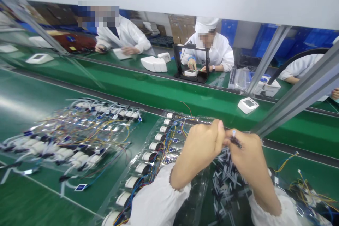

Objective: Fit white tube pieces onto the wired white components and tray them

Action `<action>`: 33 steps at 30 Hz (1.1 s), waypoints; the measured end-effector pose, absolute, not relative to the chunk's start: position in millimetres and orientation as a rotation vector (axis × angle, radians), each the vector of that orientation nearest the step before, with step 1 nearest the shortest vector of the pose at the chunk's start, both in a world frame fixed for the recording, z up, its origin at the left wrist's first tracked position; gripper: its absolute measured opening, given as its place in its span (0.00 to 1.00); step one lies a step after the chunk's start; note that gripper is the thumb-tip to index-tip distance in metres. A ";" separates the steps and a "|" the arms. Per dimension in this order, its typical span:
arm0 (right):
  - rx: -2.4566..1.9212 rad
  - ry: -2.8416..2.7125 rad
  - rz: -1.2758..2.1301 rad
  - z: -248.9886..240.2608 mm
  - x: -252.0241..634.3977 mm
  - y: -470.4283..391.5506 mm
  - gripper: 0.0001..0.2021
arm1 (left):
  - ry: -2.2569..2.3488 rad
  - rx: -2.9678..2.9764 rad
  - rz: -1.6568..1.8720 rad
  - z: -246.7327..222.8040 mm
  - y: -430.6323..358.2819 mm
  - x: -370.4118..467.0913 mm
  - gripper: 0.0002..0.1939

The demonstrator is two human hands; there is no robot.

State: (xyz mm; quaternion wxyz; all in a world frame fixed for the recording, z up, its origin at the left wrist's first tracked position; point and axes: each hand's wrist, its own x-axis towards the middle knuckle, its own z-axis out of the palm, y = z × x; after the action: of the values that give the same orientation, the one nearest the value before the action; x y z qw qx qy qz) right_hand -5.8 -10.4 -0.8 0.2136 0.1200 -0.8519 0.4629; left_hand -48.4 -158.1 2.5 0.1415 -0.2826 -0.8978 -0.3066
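Note:
My left hand (pixel 201 143) is closed, back toward me, its fingertips meeting those of my right hand. What it pinches, if anything, is hidden. My right hand (pixel 247 152) grips a small black fitting with a pale tube end (pixel 235 141), which pokes out between thumb and fingers. Below both hands lies a pile of black fittings with short clear tubes (pixel 225 180). Left of my forearm, white-and-black cylindrical parts with coloured wires (pixel 149 156) run in a row on clear plastic.
More wired cylinders (pixel 60 152) cover the plastic at left. Loose wires (pixel 307 187) lie at right. Beyond, a green conveyor belt (pixel 185 93) carries a white device with a screen (pixel 248 105). Metal posts (pixel 299 102) rise at right. Several people in white coats work opposite.

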 end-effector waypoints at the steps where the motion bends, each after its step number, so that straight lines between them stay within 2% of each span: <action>1: 0.318 -2.409 1.326 -1.3 -8.5 -5.8 0.13 | -2.598 -0.826 -0.857 0.4 -155.9 -50.6 0.19; 5: 0.254 -2.354 1.875 -2.0 -20.4 15.6 0.01 | -2.504 -0.837 -1.088 -0.6 -153.0 -57.7 0.20; 7: 0.178 -2.208 2.042 -0.5 -22.3 25.0 0.12 | -2.446 -0.799 -1.293 3.1 -157.1 -58.7 0.22; 14: 0.161 -1.889 2.069 4.6 -18.5 29.1 0.14 | -2.458 -0.704 -1.583 9.4 -168.4 -60.2 0.20; 21: 0.133 -1.675 1.874 -0.2 -25.5 12.7 0.09 | -2.546 -0.888 -1.615 5.4 -160.6 -56.8 0.15; 28: 0.060 -1.402 2.047 -9.5 -26.4 12.0 0.06 | -2.383 -0.819 -1.919 -1.6 -162.9 -65.4 0.12; 33: -0.009 -1.484 2.132 -7.5 -25.7 16.6 0.08 | -2.301 -0.741 -1.764 5.5 -173.3 -60.4 0.17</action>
State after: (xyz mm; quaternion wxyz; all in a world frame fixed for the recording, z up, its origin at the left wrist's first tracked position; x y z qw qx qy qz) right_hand -25.7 16.6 -7.5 0.2684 -0.0033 -0.5504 0.7906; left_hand -60.4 -173.3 5.5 0.0746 -0.2470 -0.7667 -0.5878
